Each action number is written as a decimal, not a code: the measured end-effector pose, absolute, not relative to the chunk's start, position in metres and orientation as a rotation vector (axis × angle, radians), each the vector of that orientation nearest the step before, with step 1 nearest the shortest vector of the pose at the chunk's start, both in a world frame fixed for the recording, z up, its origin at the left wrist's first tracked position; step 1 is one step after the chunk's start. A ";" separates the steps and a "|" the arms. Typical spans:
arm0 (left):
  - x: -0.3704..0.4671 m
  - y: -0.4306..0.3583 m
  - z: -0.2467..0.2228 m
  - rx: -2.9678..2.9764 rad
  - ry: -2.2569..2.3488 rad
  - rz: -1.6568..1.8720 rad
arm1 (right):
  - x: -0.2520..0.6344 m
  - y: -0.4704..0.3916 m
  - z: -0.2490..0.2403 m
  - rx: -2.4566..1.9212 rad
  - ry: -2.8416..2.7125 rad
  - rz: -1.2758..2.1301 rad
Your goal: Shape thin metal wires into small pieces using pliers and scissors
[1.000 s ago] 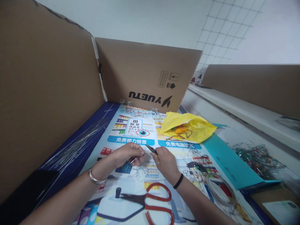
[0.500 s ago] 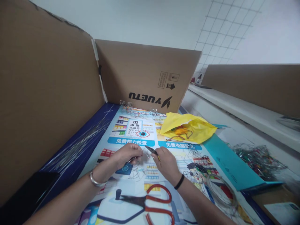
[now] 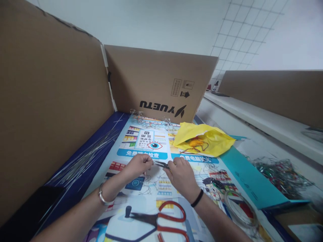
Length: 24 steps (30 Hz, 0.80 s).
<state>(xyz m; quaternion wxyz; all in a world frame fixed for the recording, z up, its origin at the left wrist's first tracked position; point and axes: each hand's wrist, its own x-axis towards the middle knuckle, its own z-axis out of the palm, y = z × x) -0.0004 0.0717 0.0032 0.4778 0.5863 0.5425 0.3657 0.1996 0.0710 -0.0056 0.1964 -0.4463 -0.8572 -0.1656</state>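
Note:
My right hand (image 3: 182, 174) is closed around a pair of pliers (image 3: 163, 164), whose dark jaws point left. Just left of it, my left hand (image 3: 139, 166) pinches a thin piece of wire (image 3: 145, 173), of which only a little shows. The tips of the pliers reach close to the left fingertips; whether they touch the wire I cannot tell. Below both hands, scissors (image 3: 157, 220) with red handles lie on the printed sheet (image 3: 141, 205), blades toward the left.
A yellow bag (image 3: 217, 137) with an orange item lies behind my right hand. Long straight wires (image 3: 83, 158) lie at the left. A wire coil (image 3: 241, 210) and a tangled wire heap (image 3: 280, 174) are at the right. Cardboard panels (image 3: 141, 77) stand behind and left.
The pliers have turned from slanting upward to nearly level, and their tips now sit closer to my left fingertips. The view has shifted slightly.

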 end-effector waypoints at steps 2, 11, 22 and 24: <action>0.000 0.071 0.003 1.499 1.332 0.892 | 0.199 0.071 -0.005 -1.276 -2.395 -0.502; 0.001 0.069 0.004 1.575 1.310 0.833 | 0.199 0.071 -0.007 -1.235 -2.428 -0.549; 0.002 0.068 0.003 1.474 1.246 0.800 | 0.198 0.071 -0.016 -1.266 -2.482 -0.472; 0.002 0.069 0.002 1.430 1.228 0.802 | 0.198 0.071 -0.017 -1.285 -2.479 -0.445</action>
